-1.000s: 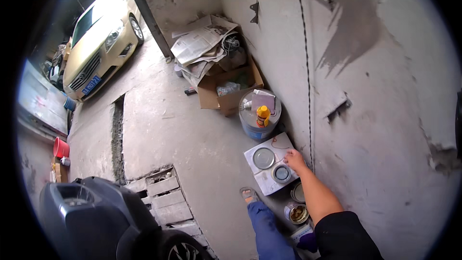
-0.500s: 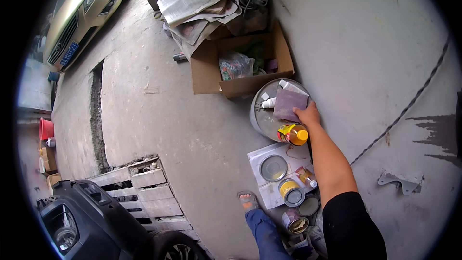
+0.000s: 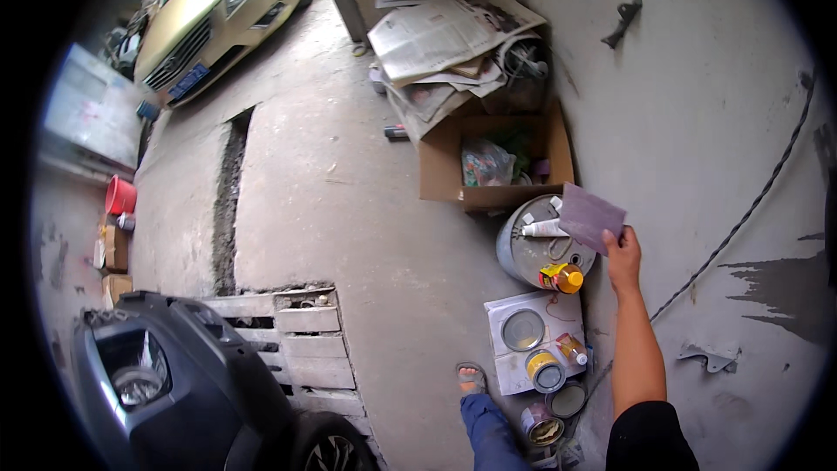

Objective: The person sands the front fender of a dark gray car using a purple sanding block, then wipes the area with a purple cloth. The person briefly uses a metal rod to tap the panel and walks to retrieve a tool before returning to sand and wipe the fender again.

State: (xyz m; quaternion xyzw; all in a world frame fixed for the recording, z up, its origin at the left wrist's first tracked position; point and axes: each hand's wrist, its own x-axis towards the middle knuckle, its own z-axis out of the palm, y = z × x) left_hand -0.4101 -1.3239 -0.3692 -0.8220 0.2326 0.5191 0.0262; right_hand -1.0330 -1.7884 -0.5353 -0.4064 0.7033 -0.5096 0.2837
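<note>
My right hand (image 3: pixel 622 259) pinches the lower right edge of a purplish-grey sheet of sandpaper (image 3: pixel 590 220). The sheet is held up, tilted, above a grey round drum (image 3: pixel 514 255). On the drum's top lies a white tube (image 3: pixel 545 228), partly covered by the sandpaper. A yellow-labelled bottle with an orange cap (image 3: pixel 562 278) is at the drum's near edge, below my hand. My left hand is out of view.
Beyond the drum is an open cardboard box (image 3: pixel 440 170) holding plastic bags, with newspapers (image 3: pixel 436 39) behind it. Nearer are a yellow tin (image 3: pixel 545 371) and other cans. A rope (image 3: pixel 732 231) runs along the wall. A dark car front (image 3: pixel 183 384) stands left.
My right hand has lifted the sandpaper off the drum top and moved it toward the wall. More of the drum's top shows, and the view has shifted.
</note>
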